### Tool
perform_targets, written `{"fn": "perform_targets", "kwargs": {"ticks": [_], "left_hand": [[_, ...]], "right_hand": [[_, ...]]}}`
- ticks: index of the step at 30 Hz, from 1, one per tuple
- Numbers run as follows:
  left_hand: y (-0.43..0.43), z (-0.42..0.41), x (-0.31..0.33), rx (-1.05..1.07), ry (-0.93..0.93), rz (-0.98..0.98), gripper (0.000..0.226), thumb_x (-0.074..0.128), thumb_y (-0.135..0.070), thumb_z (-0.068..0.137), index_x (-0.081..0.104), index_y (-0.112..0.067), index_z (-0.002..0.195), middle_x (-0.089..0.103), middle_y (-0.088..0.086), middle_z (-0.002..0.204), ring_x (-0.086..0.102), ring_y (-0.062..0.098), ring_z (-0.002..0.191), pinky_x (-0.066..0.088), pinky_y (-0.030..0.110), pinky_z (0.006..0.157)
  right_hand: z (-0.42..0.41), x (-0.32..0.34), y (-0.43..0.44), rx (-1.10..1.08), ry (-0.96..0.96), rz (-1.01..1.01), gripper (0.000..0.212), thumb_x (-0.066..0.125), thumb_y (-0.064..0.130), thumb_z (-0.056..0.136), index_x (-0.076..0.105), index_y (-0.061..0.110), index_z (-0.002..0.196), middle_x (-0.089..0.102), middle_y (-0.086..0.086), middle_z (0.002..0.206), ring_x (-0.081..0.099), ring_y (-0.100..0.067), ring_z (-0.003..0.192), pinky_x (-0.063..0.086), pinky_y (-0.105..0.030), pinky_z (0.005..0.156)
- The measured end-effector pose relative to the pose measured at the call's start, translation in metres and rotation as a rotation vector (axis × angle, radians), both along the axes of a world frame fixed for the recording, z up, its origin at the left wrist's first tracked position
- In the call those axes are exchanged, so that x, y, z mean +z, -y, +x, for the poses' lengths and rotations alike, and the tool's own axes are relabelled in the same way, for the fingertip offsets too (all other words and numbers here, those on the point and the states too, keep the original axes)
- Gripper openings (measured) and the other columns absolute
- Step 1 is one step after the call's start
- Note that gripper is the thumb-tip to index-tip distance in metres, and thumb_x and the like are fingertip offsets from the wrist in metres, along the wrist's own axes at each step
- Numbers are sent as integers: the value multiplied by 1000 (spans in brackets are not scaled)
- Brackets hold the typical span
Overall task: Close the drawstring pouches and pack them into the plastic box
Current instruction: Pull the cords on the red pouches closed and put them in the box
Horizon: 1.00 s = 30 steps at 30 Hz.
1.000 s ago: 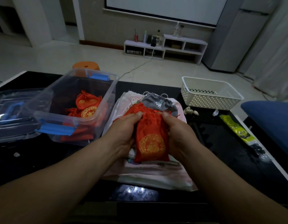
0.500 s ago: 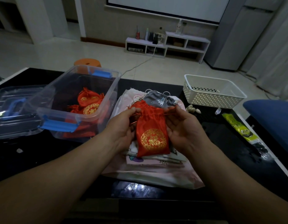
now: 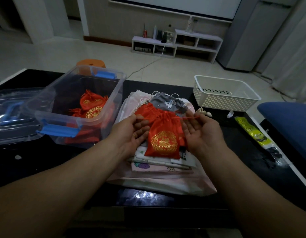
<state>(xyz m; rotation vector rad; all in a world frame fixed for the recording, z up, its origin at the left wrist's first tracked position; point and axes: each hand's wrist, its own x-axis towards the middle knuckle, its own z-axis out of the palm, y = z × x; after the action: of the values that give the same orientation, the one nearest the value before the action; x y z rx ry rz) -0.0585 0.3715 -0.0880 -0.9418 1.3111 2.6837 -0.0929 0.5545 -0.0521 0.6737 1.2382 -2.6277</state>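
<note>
We see the red pouch (image 3: 163, 143) lying on a pile of cloth bags (image 3: 159, 170) on the black table (image 3: 28, 169), its neck gathered tight. The left hand (image 3: 131, 133) and the right hand (image 3: 201, 134) sit on either side of it, palms up. Each pinches an end of the red drawstring (image 3: 189, 118) between thumb and forefinger (the other fingers lie loosely spread). The string runs taut both ways from the neck. Left of the pile stands the open plastic box (image 3: 112, 103) with more red pouches (image 3: 92, 103) inside. Its lid (image 3: 11, 107) lies beside it.
</note>
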Motion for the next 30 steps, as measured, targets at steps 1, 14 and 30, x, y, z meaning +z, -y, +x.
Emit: {"fn": "perform_targets", "kwargs": {"ticks": [1, 14, 30], "left_hand": [[1, -1, -2, 31, 3, -6, 24, 52, -26, 106, 66, -13, 91, 71, 3, 71, 65, 15, 67, 58, 26, 58], [-12, 14, 42, -225, -370, -763, 30, 50, -37, 108, 74, -20, 104, 67, 17, 86, 62, 18, 73, 57, 40, 75], [-25, -9, 50, -393, -459, -414, 30, 45, -22, 110, 67, -2, 105, 69, 8, 84, 63, 12, 69, 55, 22, 61]], "right_hand": [[-2, 0, -3, -36, 26, -7, 19, 48, 14, 106, 63, 11, 94, 75, -6, 93, 71, -20, 92, 54, -33, 91], [10, 25, 8, 258, -442, 773, 17, 61, 23, 102, 74, 15, 94, 74, -5, 98, 70, -22, 93, 56, -40, 82], [-1, 13, 0, 634, -440, 715, 31, 49, 7, 97, 76, 17, 108, 73, -5, 85, 57, -17, 71, 42, -28, 57]]}}
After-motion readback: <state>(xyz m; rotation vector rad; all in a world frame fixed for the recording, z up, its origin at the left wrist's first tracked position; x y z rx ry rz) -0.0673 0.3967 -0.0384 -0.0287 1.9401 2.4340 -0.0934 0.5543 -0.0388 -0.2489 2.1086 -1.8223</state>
